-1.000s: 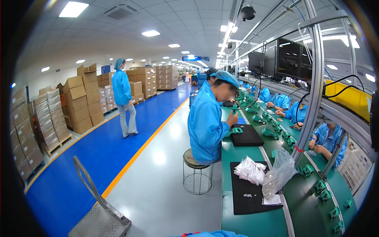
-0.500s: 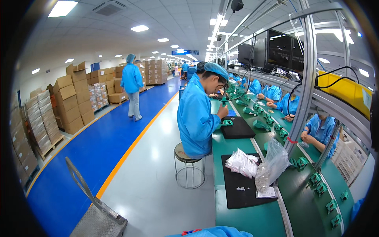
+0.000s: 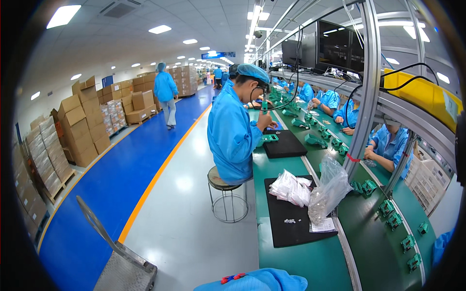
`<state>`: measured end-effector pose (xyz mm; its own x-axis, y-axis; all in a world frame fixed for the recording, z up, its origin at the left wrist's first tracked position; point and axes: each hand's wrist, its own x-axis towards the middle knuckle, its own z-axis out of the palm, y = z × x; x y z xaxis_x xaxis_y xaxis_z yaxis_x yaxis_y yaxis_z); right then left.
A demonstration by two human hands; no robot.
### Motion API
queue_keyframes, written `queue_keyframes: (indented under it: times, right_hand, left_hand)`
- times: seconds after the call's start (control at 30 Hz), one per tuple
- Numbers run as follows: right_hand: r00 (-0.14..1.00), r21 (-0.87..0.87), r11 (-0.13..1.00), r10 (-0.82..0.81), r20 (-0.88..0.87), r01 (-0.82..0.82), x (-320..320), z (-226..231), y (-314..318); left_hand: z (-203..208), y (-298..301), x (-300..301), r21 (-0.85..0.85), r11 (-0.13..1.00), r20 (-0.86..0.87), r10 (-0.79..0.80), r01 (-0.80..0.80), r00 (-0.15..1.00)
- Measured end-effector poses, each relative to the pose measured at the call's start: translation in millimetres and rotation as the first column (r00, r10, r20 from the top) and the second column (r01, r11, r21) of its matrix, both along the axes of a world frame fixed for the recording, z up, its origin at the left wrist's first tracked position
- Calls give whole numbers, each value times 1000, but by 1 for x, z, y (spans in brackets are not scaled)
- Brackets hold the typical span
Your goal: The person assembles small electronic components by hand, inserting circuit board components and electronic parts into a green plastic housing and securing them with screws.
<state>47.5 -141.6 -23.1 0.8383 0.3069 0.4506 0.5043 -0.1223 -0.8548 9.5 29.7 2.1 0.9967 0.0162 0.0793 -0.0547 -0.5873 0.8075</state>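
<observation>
Neither of my hands shows. Light blue cloth (image 3: 262,280) with a small red and dark blue patch comes in at the lower edge; whether it is my sleeve, I cannot tell. Just beyond it, a black mat (image 3: 291,237) lies on the green workbench (image 3: 279,259). On the mat are a pile of small white packets (image 3: 291,188), a clear plastic bag (image 3: 330,191) of small parts and a few tiny pale pieces (image 3: 290,221). Farther along, a seated co-worker (image 3: 230,131) holds a green upright tool (image 3: 264,105) over a green housing (image 3: 268,138) at another black mat (image 3: 286,148).
Green parts (image 3: 387,208) sit along the conveyor (image 3: 359,228), with more workers across it. A metal post (image 3: 366,92) and shelf with a yellow bin (image 3: 422,94) stand at right. Left are a stool (image 3: 227,182), a trolley (image 3: 121,271), stacked cartons (image 3: 77,126) and a walking person (image 3: 166,94).
My view has shifted slightly, so the bench and its things sit a little farther left. More blue cloth shows at the lower edge. The person in the aisle has walked farther away.
</observation>
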Motion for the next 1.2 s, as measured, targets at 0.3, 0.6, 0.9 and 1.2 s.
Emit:
queue_keyframes:
  times: [0.3, 0.6, 0.9, 1.2]
  right_hand:
    - [993, -90, 989, -117, 0, 116, -1, 2, 4]
    - [997, 43, 998, -37, -74, 41, -13, 17, 13]
    - [998, 59, 998, -14, -61, 17, -4, -1, 11]
    - [976, 45, 977, -212, 54, 210, -18, 24, 15]
  left_hand:
    - [4, -2, -6, -59, 998, -4, 14, -14, 1000]
    - [7, -2, -12, -73, 997, -24, -7, 5, 1000]
    - [6, 1, -14, -87, 996, 19, 2, 0, 1000]
    - [3, -8, -14, -96, 995, -2, 11, -11, 1000]
